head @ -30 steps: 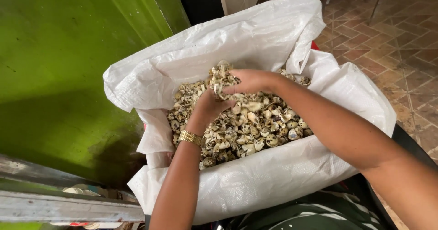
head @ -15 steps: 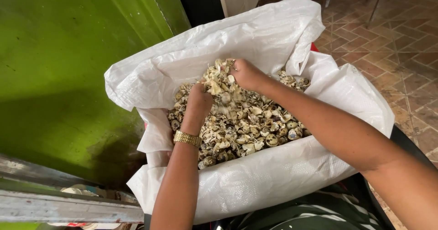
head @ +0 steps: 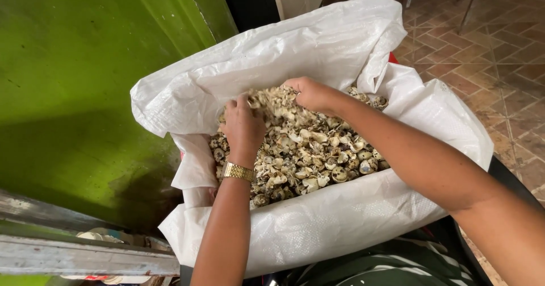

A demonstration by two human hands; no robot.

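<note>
Reaching into a white sack (head: 318,53), both hands work in a heap of broken shells (head: 309,155). The shells are small, pale and speckled, piled in the sack's open mouth and lying deepest toward its far side.

The left hand (head: 243,126) rests palm down on the near left of the heap, its fingers curled into the shells at the top of the pile; it grips a loose clump of them. A gold watch (head: 238,172) sits on that wrist. The right hand (head: 309,93) comes in from the right, knuckles up, fingers bent down into the same top part of the heap. It is closed around shells too, though how many cannot be told, since the fingertips are buried. The two hands are near each other, with a ridge of shells between them.

The sack's rim is rolled outward and folded down all round, and its woven cloth is creased. A green wall (head: 74,81) stands just beside it on the left. Brown floor tiles (head: 499,59) show at the upper right, beyond the sack.
</note>
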